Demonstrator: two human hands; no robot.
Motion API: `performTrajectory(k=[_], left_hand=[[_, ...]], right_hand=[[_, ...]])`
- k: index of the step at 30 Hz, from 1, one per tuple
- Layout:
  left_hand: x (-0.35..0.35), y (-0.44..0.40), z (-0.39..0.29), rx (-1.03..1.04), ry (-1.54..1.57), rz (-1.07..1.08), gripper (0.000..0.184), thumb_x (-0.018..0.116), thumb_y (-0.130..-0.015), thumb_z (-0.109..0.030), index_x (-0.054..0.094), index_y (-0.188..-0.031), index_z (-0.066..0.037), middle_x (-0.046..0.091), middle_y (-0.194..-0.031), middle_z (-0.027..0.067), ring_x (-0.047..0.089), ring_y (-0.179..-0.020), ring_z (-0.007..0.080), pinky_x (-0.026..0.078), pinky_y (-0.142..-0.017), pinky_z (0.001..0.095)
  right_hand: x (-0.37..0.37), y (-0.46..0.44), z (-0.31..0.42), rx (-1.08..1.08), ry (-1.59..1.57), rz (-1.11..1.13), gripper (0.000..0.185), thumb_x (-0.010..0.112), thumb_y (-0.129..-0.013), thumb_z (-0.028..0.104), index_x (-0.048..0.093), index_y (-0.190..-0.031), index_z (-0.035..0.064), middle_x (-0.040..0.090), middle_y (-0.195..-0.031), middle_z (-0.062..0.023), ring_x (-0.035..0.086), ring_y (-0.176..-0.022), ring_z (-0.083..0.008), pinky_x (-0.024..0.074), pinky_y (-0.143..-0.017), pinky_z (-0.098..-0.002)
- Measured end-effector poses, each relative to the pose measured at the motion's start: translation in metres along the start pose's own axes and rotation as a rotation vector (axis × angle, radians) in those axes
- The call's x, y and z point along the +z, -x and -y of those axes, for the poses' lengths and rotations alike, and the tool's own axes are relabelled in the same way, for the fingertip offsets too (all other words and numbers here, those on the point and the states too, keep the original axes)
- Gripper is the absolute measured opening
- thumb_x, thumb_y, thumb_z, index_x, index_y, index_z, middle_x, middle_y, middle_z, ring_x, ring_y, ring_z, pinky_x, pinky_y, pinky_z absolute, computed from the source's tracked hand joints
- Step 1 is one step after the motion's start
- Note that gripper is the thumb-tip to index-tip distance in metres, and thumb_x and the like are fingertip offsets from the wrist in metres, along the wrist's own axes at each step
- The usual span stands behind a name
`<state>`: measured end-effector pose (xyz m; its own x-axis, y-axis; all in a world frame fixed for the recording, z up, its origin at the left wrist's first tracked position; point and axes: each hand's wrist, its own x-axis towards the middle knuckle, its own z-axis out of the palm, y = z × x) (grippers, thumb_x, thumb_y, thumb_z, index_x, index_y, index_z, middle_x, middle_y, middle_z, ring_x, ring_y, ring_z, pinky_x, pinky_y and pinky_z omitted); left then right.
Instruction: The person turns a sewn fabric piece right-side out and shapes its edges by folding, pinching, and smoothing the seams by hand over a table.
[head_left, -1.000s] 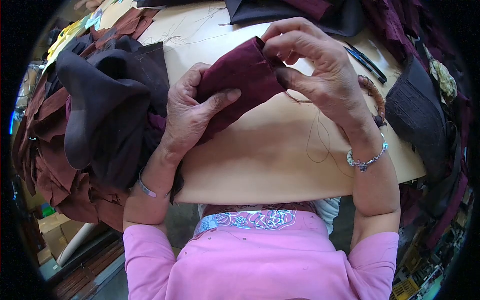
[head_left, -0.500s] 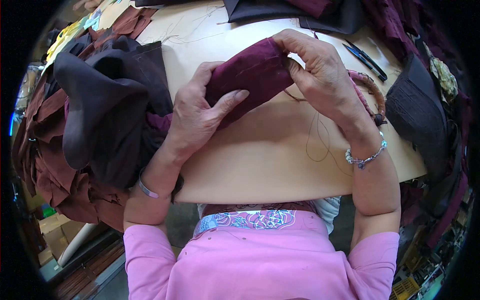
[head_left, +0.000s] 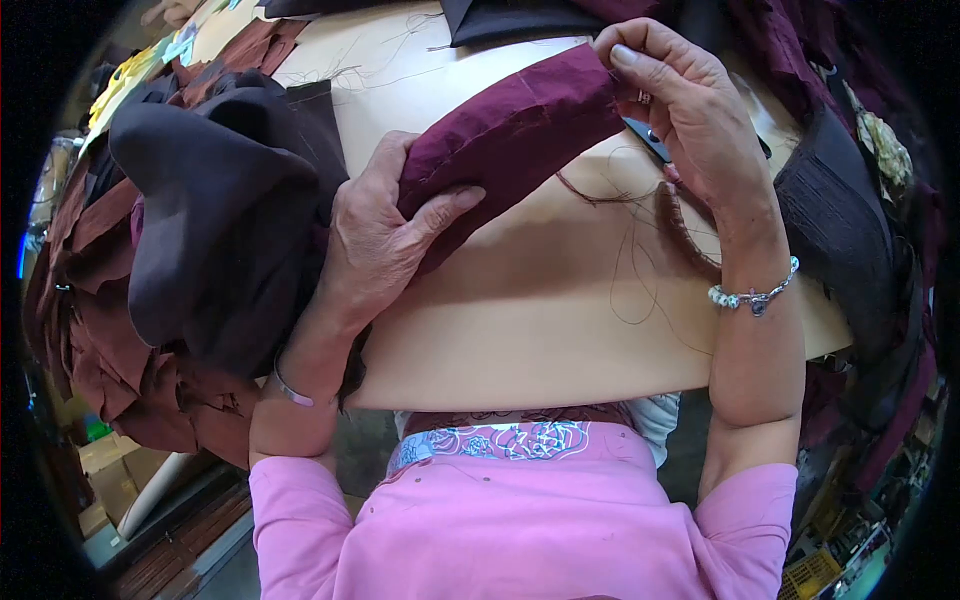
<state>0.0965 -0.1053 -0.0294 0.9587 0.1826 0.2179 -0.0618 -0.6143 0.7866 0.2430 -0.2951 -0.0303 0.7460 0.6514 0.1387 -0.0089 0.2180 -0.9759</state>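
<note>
A folded piece of maroon cloth (head_left: 510, 125) is held up above the table, its long edge creased and marked by a line of stitching. My left hand (head_left: 385, 225) is closed around its lower left end, thumb lying on top. At the upper right corner, the thumb and index finger of my right hand (head_left: 690, 110) pinch together at the cloth's edge. A ring-shaped pincushion or wrapped hoop (head_left: 685, 228) lies under my right wrist, partly hidden. Below the right hand, the blue-handled thread snips (head_left: 648, 138) are mostly covered.
Dark cloth (head_left: 215, 200) is heaped on the left over rust-brown pieces (head_left: 105, 320). More black cloth (head_left: 845, 200) and maroon cloth (head_left: 785, 60) hang at the right. Loose threads (head_left: 640, 280) lie on the pale table (head_left: 540, 350). A cardboard box (head_left: 120, 470) stands below left.
My right hand has moved up and right, and the maroon cloth now stretches out longer between the hands. The snips and hoop have become more covered by my right hand and forearm.
</note>
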Motion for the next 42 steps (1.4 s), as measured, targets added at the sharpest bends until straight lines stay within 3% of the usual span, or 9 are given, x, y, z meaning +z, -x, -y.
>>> performTrajectory(k=[4,7,13,16,18,28,30,38,42], left_hand=[[-0.002,0.000,0.004,-0.028,0.048,0.011,0.031,0.066,-0.074,-0.022,0.051,-0.093,-0.001,0.061,-0.074,0.0088,0.056,-0.066,0.0105,0.045,-0.062,0.0250],[-0.006,0.000,-0.001,-0.133,0.058,0.084,0.033,0.064,-0.077,-0.018,0.050,-0.101,-0.001,0.058,-0.089,0.0031,0.052,-0.082,0.0088,0.041,-0.076,0.0231],[-0.006,-0.001,0.002,-0.154,0.121,0.101,0.033,0.064,-0.077,-0.017,0.049,-0.102,-0.001,0.057,-0.090,0.0024,0.051,-0.082,0.0081,0.041,-0.076,0.0227],[-0.002,-0.001,0.006,-0.049,0.113,0.012,0.033,0.066,-0.075,-0.022,0.051,-0.092,0.000,0.061,-0.074,0.0082,0.055,-0.067,0.0094,0.044,-0.063,0.0242],[-0.002,-0.002,0.007,-0.054,0.110,0.016,0.032,0.066,-0.075,-0.022,0.051,-0.092,0.000,0.061,-0.074,0.0084,0.055,-0.067,0.0095,0.044,-0.063,0.0243],[-0.001,-0.002,0.003,-0.048,0.047,0.011,0.033,0.067,-0.074,-0.022,0.051,-0.093,0.000,0.061,-0.075,0.0094,0.057,-0.069,0.0110,0.045,-0.063,0.0249],[0.001,-0.001,0.003,-0.052,0.066,0.014,0.034,0.067,-0.073,-0.024,0.051,-0.093,-0.001,0.062,-0.075,0.0107,0.059,-0.069,0.0136,0.046,-0.063,0.0262],[0.009,0.000,0.001,0.094,-0.300,-0.076,0.045,0.068,-0.070,-0.032,0.047,-0.100,-0.006,0.059,-0.074,0.0143,0.060,-0.066,0.0291,0.046,-0.061,0.0346],[0.015,0.001,-0.002,0.249,-0.566,-0.150,0.052,0.067,-0.068,-0.035,0.043,-0.106,-0.009,0.058,-0.076,0.0120,0.057,-0.067,0.0300,0.043,-0.061,0.0375]], right_hand=[[0.005,0.000,0.007,0.043,-0.026,-0.029,0.017,0.048,-0.087,0.021,0.057,-0.091,0.0064,0.057,-0.083,0.0019,0.053,-0.072,-0.0036,0.0433,-0.067,-0.0189],[0.007,0.001,0.011,0.065,-0.035,-0.029,0.019,0.048,-0.087,0.022,0.056,-0.091,0.0062,0.057,-0.083,0.0011,0.053,-0.071,-0.0047,0.0434,-0.067,-0.0187],[0.009,0.002,0.007,0.063,0.043,0.054,0.016,0.050,-0.085,0.015,0.055,-0.093,0.0020,0.057,-0.086,-0.0005,0.054,-0.073,-0.0055,0.0443,-0.069,-0.0187],[0.004,0.000,-0.001,0.054,0.044,0.096,0.015,0.050,-0.083,0.006,0.054,-0.096,-0.0010,0.057,-0.087,-0.0012,0.054,-0.077,-0.0055,0.0447,-0.073,-0.0194],[0.003,0.000,0.000,0.053,0.042,0.117,0.015,0.049,-0.083,0.005,0.054,-0.096,-0.0009,0.057,-0.087,-0.0014,0.055,-0.078,-0.0056,0.0447,-0.074,-0.0193],[0.021,0.007,0.014,0.032,-0.014,0.077,0.019,0.053,-0.083,0.011,0.051,-0.099,0.0010,0.056,-0.087,-0.0010,0.053,-0.080,-0.0045,0.0428,-0.074,-0.0182],[0.034,0.009,0.014,0.009,0.180,0.054,0.018,0.052,-0.084,0.012,0.051,-0.098,0.0008,0.056,-0.086,-0.0008,0.053,-0.080,-0.0044,0.0425,-0.074,-0.0186],[0.030,0.002,-0.014,-0.041,0.157,0.043,0.009,0.045,-0.085,0.007,0.049,-0.093,0.0028,0.051,-0.080,0.0026,0.048,-0.074,-0.0025,0.0409,-0.069,-0.0162],[0.036,0.007,-0.006,0.156,-0.077,0.019,0.015,0.047,-0.087,0.017,0.047,-0.094,0.0033,0.050,-0.080,0.0028,0.046,-0.073,-0.0028,0.0401,-0.067,-0.0179]])
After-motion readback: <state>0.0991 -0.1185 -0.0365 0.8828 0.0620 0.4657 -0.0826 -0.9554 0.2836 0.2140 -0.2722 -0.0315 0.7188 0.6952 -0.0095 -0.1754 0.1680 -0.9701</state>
